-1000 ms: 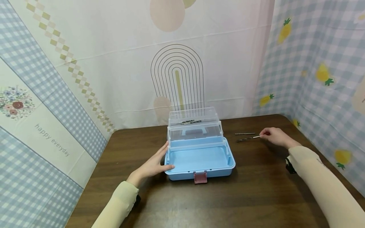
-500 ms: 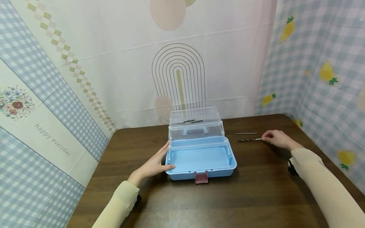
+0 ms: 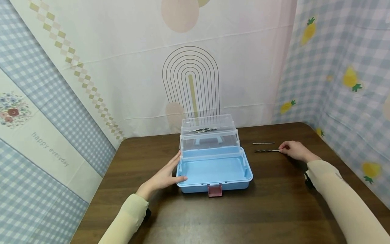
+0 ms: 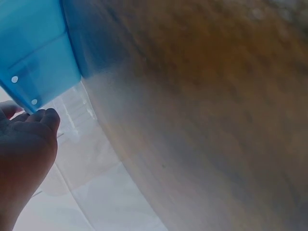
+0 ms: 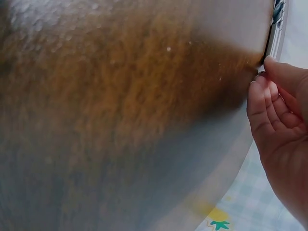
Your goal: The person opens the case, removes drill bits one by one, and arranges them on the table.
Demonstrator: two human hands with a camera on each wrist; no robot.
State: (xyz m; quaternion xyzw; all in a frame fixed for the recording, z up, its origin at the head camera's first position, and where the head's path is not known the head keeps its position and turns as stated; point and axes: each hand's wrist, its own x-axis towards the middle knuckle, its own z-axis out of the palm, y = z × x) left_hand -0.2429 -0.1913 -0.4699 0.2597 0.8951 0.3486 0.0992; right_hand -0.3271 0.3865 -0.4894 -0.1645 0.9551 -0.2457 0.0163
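My left hand (image 3: 161, 178) holds the left wall of a light blue plastic toolbox (image 3: 231, 186), its thumb over the rim and its fingers along the outside. The lid stands back, and two clear trays (image 3: 210, 140) are raised in steps above the blue base. Several dark drill bits (image 3: 207, 130) lie in the upper tray. To the right of the box, my right hand (image 3: 295, 151) pinches the pale shank end of a drill bit (image 3: 264, 150), whose fluted end points left. Just behind it, a thinner drill bit (image 3: 263, 143) lies roughly parallel on the table.
A dark wooden table (image 3: 189, 217) carries everything. Patterned cloth (image 3: 243, 67) hangs along its back and sides. A pink latch (image 3: 215, 190) hangs from the front of the box.
The pinched drill bit has turned from a slant to nearly parallel with the thinner one. My right hand has come slightly nearer. My left hand has stayed on the box.
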